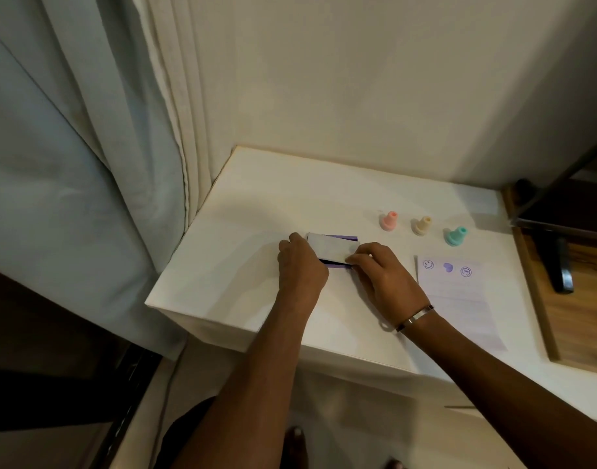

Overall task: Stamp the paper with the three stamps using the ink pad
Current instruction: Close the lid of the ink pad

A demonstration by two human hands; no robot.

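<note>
A rectangular ink pad lies on the white table, its pale lid tilted over a purple pad that shows along the far and near edges. My left hand grips its left end. My right hand pinches the lid's near right corner. Three stamps stand in a row behind: pink, cream and teal. To the right lies the paper, bearing three purple prints near its top: a smiley, a heart and a round mark.
A wall rises behind the table and curtains hang at the left. A wooden tray with a dark stand on it borders the table's right side. My right wrist wears a metal bracelet.
</note>
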